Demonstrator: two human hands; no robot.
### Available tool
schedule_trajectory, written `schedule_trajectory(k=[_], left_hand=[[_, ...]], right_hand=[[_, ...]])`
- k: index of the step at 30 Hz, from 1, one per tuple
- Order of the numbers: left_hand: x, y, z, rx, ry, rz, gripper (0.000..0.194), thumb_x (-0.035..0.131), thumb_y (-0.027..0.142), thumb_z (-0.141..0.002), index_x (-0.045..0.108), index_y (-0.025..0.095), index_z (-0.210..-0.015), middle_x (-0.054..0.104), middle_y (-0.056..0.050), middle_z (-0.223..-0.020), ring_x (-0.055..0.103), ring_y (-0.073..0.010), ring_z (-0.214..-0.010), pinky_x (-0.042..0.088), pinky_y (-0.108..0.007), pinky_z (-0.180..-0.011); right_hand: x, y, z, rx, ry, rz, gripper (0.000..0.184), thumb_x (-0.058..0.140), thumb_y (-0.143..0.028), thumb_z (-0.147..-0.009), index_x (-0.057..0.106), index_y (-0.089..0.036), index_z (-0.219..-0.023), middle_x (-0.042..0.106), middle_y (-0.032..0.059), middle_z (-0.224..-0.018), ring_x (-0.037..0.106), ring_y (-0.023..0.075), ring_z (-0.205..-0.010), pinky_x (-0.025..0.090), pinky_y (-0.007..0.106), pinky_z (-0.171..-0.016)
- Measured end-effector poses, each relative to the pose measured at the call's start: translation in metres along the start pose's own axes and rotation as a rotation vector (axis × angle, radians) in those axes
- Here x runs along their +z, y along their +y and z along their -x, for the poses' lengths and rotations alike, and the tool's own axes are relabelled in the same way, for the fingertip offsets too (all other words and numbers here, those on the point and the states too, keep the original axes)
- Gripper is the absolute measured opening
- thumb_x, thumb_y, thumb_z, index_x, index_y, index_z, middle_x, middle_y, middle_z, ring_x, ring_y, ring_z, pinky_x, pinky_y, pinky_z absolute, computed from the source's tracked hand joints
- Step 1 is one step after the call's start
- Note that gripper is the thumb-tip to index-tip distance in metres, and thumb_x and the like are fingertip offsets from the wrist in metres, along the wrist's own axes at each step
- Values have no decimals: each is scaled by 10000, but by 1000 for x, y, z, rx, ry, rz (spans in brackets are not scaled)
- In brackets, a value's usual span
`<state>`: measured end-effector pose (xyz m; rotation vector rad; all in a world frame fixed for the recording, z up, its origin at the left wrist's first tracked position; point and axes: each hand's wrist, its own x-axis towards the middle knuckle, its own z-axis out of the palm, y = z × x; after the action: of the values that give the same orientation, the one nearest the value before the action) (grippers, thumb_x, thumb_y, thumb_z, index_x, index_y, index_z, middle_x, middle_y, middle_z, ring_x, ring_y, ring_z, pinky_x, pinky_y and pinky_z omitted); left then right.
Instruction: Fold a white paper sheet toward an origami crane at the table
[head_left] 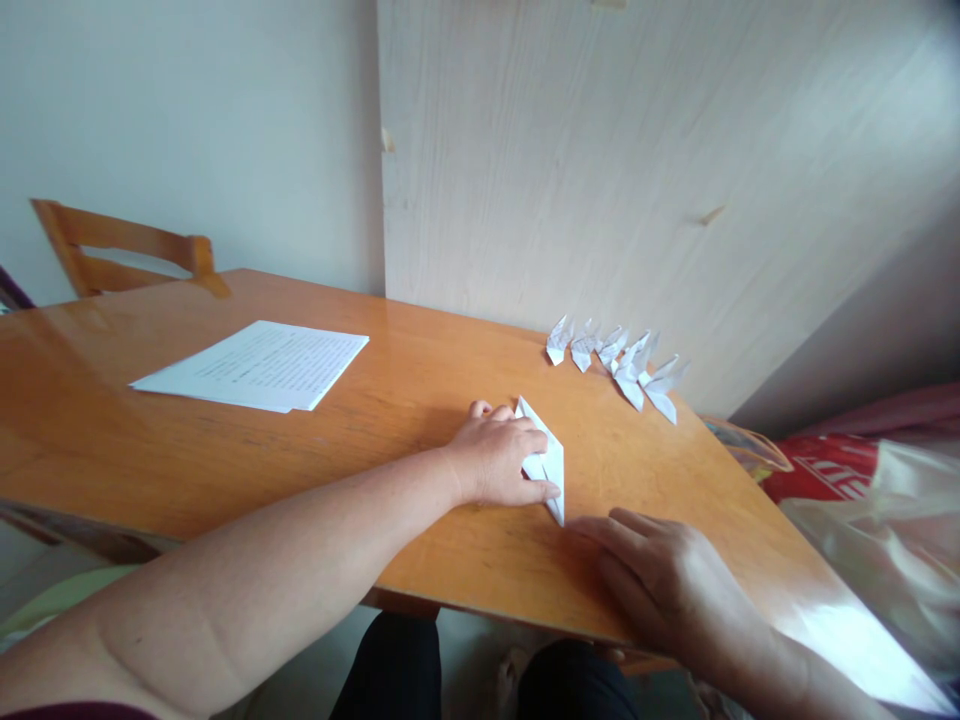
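A piece of white folded paper (553,462) lies on the table, narrow and pointed at both ends. My left hand (504,458) is on top of it, gripping it against the wood with the thumb near the lower point and the fingers higher up. Just right of that lower point, my right hand (667,565) rests on the table with its fingers stretched out. Nothing shows in the right hand; its fingertips are close to the paper's tip, and I cannot tell whether they touch it.
Several folded paper figures (613,350) with raised points stand in a row at the table's back right. A stack of written sheets (259,365) lies on the left. A wooden chair (135,240) stands behind the orange-brown table (420,370). Bags (832,465) are beyond the right edge.
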<state>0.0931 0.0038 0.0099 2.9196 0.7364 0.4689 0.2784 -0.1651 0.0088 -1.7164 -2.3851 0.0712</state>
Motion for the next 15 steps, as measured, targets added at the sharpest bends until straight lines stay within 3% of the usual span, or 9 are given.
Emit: schedule_trajectory(k=[8, 15], left_hand=[[-1, 1, 0, -1, -2, -15, 506, 592, 699, -755, 669, 287, -1038, 671, -39, -1157, 530, -326, -1075, 312, -481, -897], [-3, 1, 1, 10, 2, -6, 486, 591, 690, -764, 661, 288, -1027, 667, -22, -1178, 534, -318, -1068, 318, -477, -886]], right_hand=[[2, -2, -4, -46, -7, 106, 436, 413, -172, -953, 508, -261, -1369, 604, 0, -758, 596, 160, -626, 374, 287, -568], [1, -6, 0, -45, -27, 59, 330, 410, -186, -964, 602, -250, -1224, 619, 8, -777, 606, 154, -664, 392, 282, -594]])
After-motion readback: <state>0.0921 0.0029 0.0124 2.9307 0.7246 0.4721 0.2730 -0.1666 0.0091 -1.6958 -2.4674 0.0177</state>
